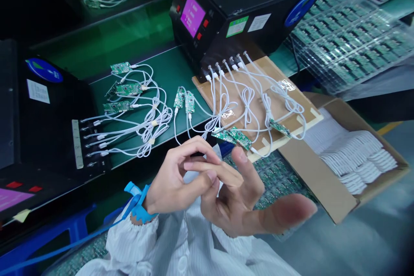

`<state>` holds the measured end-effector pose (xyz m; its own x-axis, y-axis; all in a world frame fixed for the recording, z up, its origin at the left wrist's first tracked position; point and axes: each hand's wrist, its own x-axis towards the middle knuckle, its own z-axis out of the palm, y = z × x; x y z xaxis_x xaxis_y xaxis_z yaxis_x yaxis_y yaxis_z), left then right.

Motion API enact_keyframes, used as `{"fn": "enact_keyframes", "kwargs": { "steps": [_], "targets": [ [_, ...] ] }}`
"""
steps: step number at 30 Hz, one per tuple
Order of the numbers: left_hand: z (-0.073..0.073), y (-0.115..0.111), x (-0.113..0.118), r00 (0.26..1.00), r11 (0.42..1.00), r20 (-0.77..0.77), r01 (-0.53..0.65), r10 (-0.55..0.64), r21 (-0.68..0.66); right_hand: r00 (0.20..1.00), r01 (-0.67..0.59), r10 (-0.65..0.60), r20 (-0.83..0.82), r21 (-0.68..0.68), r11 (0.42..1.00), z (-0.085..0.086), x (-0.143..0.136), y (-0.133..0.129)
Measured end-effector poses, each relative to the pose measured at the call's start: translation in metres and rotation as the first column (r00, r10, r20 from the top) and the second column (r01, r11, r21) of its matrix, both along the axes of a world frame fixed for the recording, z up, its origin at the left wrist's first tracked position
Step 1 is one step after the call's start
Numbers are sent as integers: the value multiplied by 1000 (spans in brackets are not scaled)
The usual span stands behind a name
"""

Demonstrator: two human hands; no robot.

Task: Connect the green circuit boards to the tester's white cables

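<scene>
My left hand [181,181], with a blue wrist strap [140,205] at its cuff, closes its thumb and fingers around some fingers of my right hand [236,202]. The thumb and index finger of my right hand stretch outward, and no object shows in that hand. Just beyond the hands, green circuit boards [239,138] on white cables lie at the front edge of a cardboard sheet [252,108]. Two more boards [189,102] rest to the left of the sheet. Neither hand touches them.
A black tester with a pink screen [193,15] stands behind the cardboard. Another black tester [39,112] is at the left, with bundled white cables [155,123]. An open carton [352,151] of white pieces sits at right, near stacked clear trays [352,39] of boards.
</scene>
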<state>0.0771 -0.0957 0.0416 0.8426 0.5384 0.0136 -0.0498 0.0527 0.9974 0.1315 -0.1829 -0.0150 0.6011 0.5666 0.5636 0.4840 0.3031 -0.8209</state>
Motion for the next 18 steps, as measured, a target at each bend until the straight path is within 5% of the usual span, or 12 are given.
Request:
{"fn": "enact_keyframes", "kwargs": {
  "steps": [4, 9, 13, 18],
  "targets": [
    [0, -3, 2, 1000, 999, 22, -17, 16, 29, 997, 63, -56, -45, 174, 983, 8, 12, -3],
    [-1, -4, 3, 999, 999, 33, -38, 38, 3, 999, -26, 30, -18, 160, 987, 11, 18, -5],
    [0, -2, 2, 999, 1000, 25, -29, 29, -1, 1000, 28, -27, -8, 212, 977, 6, 17, -3],
    [-2, -1, 3, 999, 999, 23, -34, 35, -21, 990, -108, 92, 109, 154, 982, 11, 30, -11]
  ]
}}
